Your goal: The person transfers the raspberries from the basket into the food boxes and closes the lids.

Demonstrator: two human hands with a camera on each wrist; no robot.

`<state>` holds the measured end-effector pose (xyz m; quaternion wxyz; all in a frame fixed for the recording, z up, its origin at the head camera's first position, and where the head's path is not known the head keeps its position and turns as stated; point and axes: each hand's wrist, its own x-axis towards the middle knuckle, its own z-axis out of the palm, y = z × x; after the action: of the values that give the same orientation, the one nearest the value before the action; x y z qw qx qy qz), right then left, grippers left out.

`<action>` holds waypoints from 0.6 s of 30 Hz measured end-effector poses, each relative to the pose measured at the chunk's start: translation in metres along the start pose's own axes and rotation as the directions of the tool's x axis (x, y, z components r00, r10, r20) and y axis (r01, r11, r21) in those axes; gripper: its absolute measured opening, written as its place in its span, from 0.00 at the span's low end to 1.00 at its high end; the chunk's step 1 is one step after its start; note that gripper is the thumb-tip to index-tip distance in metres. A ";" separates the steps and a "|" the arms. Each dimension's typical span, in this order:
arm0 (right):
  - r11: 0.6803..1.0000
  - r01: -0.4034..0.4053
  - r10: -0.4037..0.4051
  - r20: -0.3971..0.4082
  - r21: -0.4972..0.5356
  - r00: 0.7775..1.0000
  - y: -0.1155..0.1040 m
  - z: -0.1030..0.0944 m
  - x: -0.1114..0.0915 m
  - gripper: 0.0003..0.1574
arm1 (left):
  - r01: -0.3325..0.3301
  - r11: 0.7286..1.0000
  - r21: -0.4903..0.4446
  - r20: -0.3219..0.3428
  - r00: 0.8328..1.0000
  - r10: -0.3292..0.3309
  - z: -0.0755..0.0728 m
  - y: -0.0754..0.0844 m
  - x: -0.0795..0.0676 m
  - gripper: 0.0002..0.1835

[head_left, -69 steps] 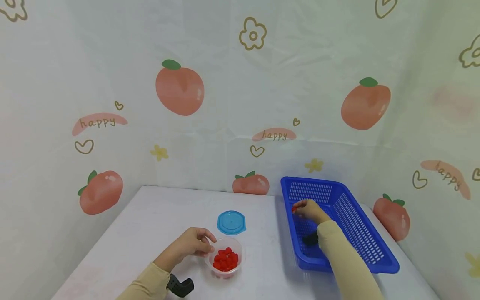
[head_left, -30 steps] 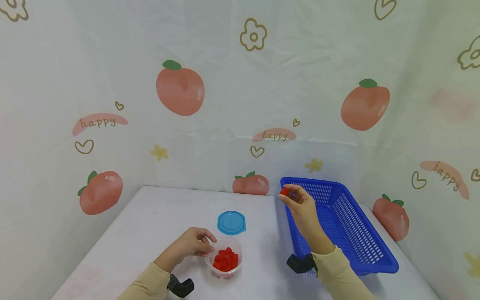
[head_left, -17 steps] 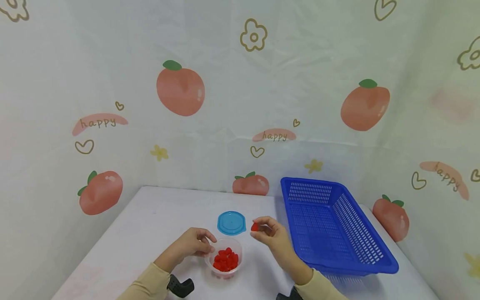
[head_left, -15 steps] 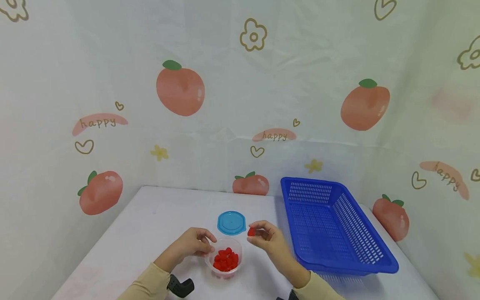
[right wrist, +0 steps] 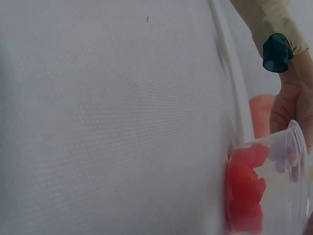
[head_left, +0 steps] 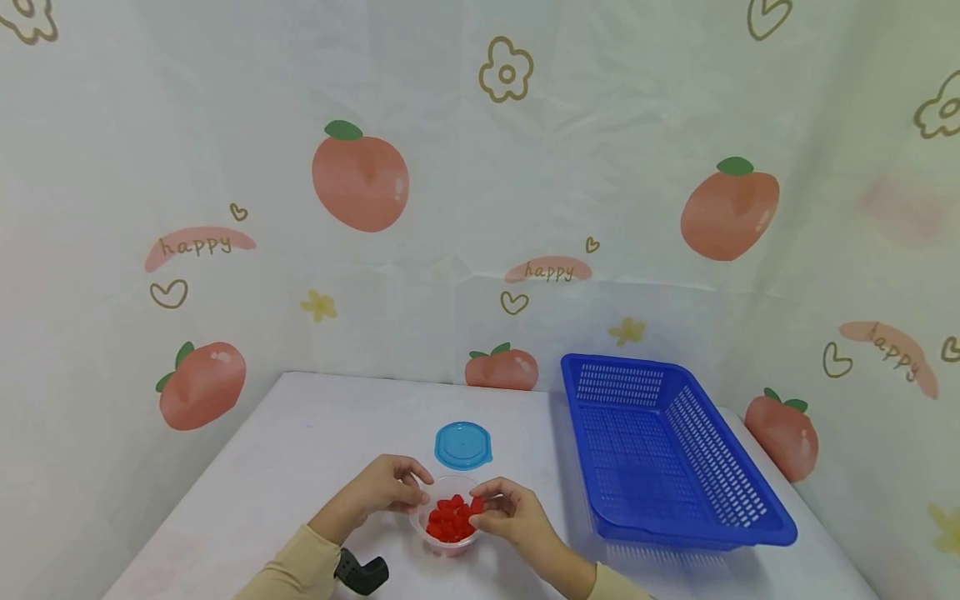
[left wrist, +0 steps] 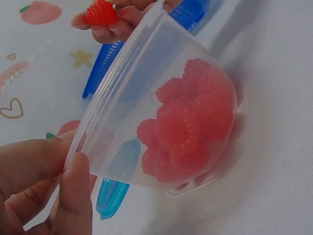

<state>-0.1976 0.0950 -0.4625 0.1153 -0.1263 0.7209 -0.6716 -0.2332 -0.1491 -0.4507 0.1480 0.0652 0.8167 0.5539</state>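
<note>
A clear round plastic tub (head_left: 447,485) stands on the white table, holding several red raspberries (left wrist: 181,122) in its bottom. My left hand (head_left: 381,487) pinches the tub's rim on its left side between thumb and fingers, plain in the left wrist view. Over the tub's right edge, my right hand (head_left: 517,515) holds one more raspberry (left wrist: 101,13) between thumb and fingertips. That raspberry is above the rim. In the right wrist view the right fingers are out of sight, while the tub wall (right wrist: 281,196) shows at the lower right.
A blue lid (head_left: 462,445) lies flat just behind the tub. To the right sits a large blue slotted basket (head_left: 637,467). A patterned cloth wall (head_left: 450,208) rises behind the table (head_left: 337,417).
My right hand has come out of the blue basket with a raspberry and moved left and down to the tub. My left hand has stayed on the tub's rim.
</note>
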 end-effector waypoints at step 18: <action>0.999 0.034 -0.034 0.036 0.008 0.999 0.000 0.000 0.000 0.22 | 0.008 1.000 -0.004 0.002 1.000 -0.008 0.000 0.001 -0.001 0.12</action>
<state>-0.1970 0.0948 -0.4621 0.1172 -0.1502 0.7139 -0.6738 -0.2324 -0.1491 -0.4493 0.1510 0.0622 0.8157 0.5549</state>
